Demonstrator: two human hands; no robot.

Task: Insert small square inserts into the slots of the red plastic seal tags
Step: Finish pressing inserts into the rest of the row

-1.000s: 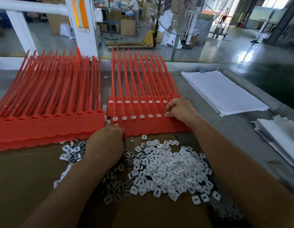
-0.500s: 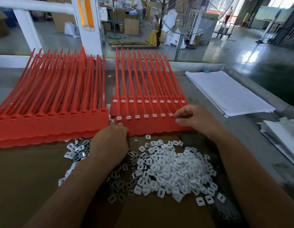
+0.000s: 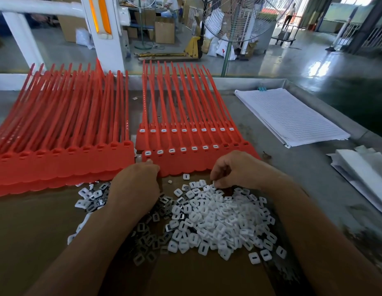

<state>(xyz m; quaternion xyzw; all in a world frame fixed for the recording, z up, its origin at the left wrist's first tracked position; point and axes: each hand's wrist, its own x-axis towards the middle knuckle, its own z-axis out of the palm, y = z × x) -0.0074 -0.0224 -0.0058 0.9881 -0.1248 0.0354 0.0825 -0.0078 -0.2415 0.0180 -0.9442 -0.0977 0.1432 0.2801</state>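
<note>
Seal-tag assembly at a grey counter (image 3: 296, 167), seen from the worker's side. The rear strip of seal tags (image 3: 141, 141) carries a white insert in all ten visible slots. The front strip of seal tags (image 3: 185, 164) has seven slots filled from its left end, and the slots at its right end show bare red. The left stack of seal tags (image 3: 68, 165) shows no inserts at all, so by this view most of the work lies ahead.

The left hand (image 3: 138, 184) rests its bent fingertips on the front strip's near edge; whether it grips the strip cannot be told. The right hand (image 3: 239, 169) curls its fingers down onto the far edge of the pile of white square inserts (image 3: 217, 218) on the cardboard sheet (image 3: 36, 231); whether it pinches an insert is hidden.

A stack of lined paper (image 3: 292, 116) lies to the right. No brand, label or writing can be read.
</note>
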